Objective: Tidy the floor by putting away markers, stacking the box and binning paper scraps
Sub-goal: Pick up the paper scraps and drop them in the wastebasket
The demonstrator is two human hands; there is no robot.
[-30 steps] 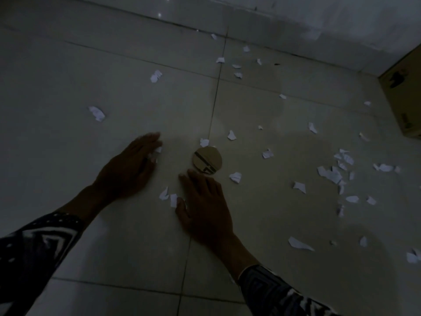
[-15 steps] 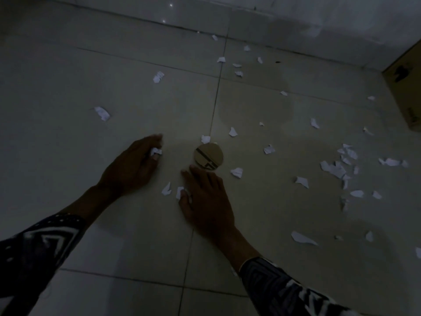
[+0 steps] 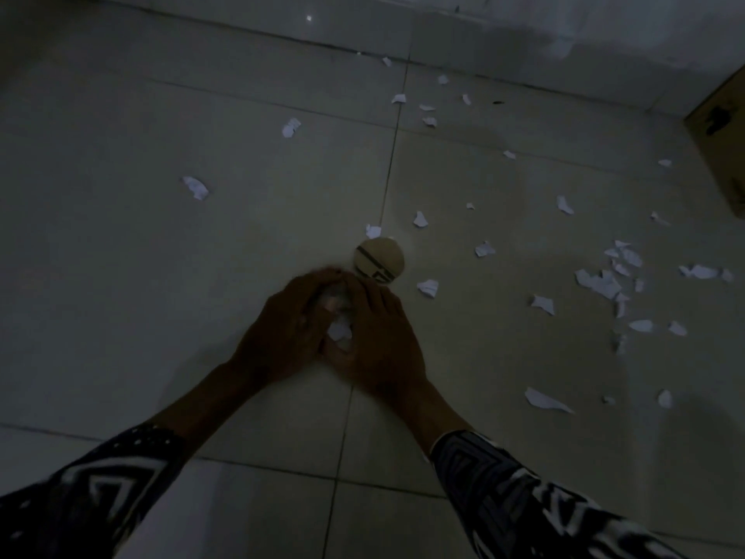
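Left hand (image 3: 282, 336): cupped inward against the right, fingers curled round gathered paper scraps (image 3: 338, 330).
Right hand (image 3: 377, 340): likewise curled round the same white wad, thumbs touching.
Cardboard disc (image 3: 379, 261): flat on the floor (image 3: 161, 276), just beyond the fingertips.
Loose scraps (image 3: 604, 282): scattered right of the disc and beyond it.
Box (image 3: 721, 135): far right of the disc, at the frame edge.

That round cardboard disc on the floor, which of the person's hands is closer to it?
The right hand: its fingertips nearly reach the round cardboard disc. The left hand lies further off to the disc's lower left, cupped against the right around paper scraps.
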